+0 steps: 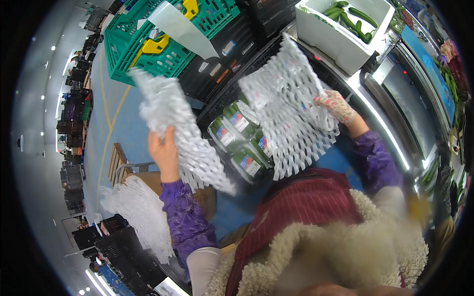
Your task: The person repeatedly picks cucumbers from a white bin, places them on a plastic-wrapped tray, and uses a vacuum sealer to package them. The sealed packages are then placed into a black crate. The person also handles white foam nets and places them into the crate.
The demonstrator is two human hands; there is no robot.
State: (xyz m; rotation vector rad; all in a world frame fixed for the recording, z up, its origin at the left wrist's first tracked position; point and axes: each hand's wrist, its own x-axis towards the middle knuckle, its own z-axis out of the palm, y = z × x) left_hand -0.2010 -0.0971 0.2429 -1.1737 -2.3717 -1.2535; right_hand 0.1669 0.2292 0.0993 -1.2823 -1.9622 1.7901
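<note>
My left hand (165,154), bare, grips a white foam mesh sheet (174,107), blurred as if in motion. In a patterned glove, my right hand (336,107) holds the edge of a second foam mesh sheet (292,100). That second sheet spreads partly over wrapped packs of green vegetables (240,124), which look like cucumbers and bear printed labels. The packs sit in a black plastic crate (222,99); the sheet hides those on the right.
Green plastic crates (172,61) with yellow handles stand on black crates (218,66) at the upper left. A white foam box (333,44) holds loose cucumbers (348,20). More foam mesh (139,218) lies on a cardboard box (207,199). A metal-framed wrapping machine (407,96) stands at the right.
</note>
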